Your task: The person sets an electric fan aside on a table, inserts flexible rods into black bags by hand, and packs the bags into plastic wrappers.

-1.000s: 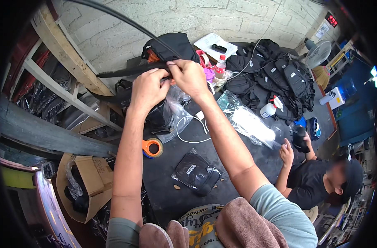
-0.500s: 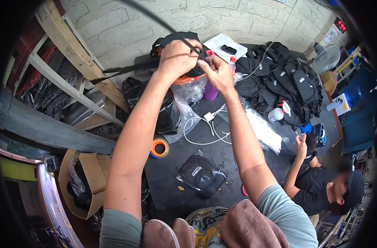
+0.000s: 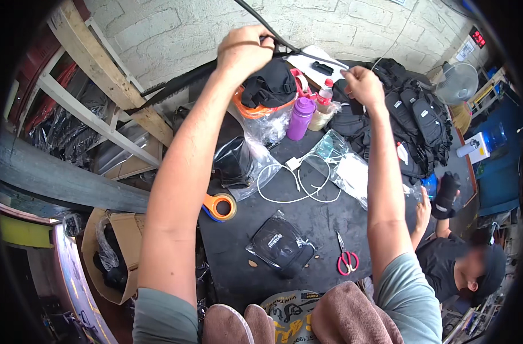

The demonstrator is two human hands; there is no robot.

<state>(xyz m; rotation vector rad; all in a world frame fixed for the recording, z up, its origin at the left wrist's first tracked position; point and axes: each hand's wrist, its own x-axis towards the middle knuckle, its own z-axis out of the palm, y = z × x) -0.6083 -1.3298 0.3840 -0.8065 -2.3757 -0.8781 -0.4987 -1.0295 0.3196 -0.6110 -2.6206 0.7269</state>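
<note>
Both my arms reach up and forward over the dark table. My left hand (image 3: 245,50) is closed around a black strap (image 3: 187,79) that runs off leftward past the wooden post. My right hand (image 3: 364,87), farther right, pinches the end of a thin black strip (image 3: 316,56). That strip stretches between my hands, and a black length also rises past the top edge of the view. Whether these are one piece, I cannot tell. Below my hands stand an orange-rimmed container (image 3: 264,109) with a black strapped bag on top, a purple bottle (image 3: 301,119) and a red-capped bottle (image 3: 325,94).
On the table lie a plastic-wrapped black cap (image 3: 281,243), red-handled scissors (image 3: 347,261), tape rolls (image 3: 220,206) and a white cable (image 3: 281,200). Black bags (image 3: 413,114) pile up at right. A co-worker (image 3: 456,264) sits at lower right. A cardboard box (image 3: 129,241) stands left.
My hands, close together before, have spread apart. The right moved right and slightly up, drawing the black strip out; the left rose a little. The scissors are uncovered by my right arm.
</note>
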